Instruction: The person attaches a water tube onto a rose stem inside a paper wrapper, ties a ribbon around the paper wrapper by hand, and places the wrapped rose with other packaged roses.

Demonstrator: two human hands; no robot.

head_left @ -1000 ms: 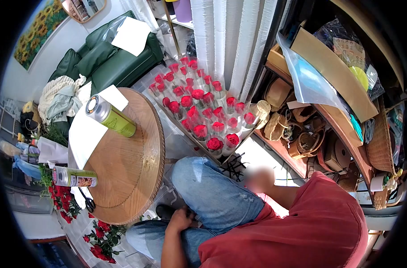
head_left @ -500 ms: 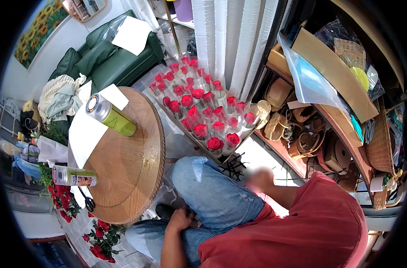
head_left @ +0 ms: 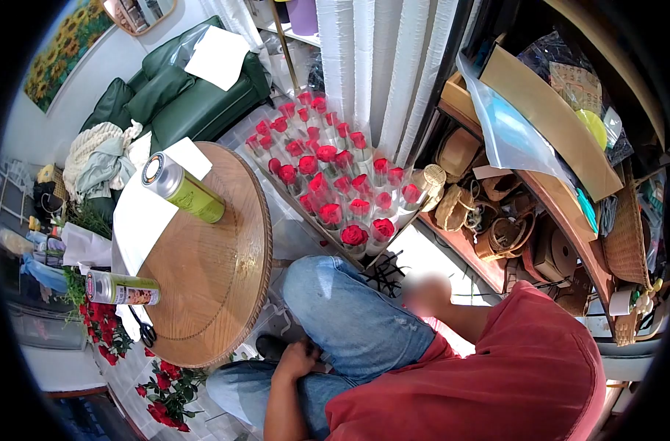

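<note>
My left hand (head_left: 297, 360) rests low between my jeans-clad legs (head_left: 353, 305), its fingers curled in. Whatever lies inside those fingers, if anything, is hidden. Beside my right thigh, my right hand (head_left: 429, 295) is up near the floor's bright patch. A pale blur covers its fingers, so their pose and any held thing do not show. Closest in front of my knees stands a box of red roses (head_left: 354, 235) in clear sleeves. To the left is a round wooden table (head_left: 210, 287) bearing a green spray can (head_left: 192, 197), a second can lying toward its edge (head_left: 129, 289), and black-handled scissors (head_left: 148, 335).
Loose red roses (head_left: 162, 411) lie on the floor below the table. A shelf (head_left: 563, 228) with wicker baskets (head_left: 504, 235) rises on the right. At the back are a green sofa (head_left: 210, 106) and a white curtain (head_left: 375, 73). White paper (head_left: 140, 235) covers part of the tabletop.
</note>
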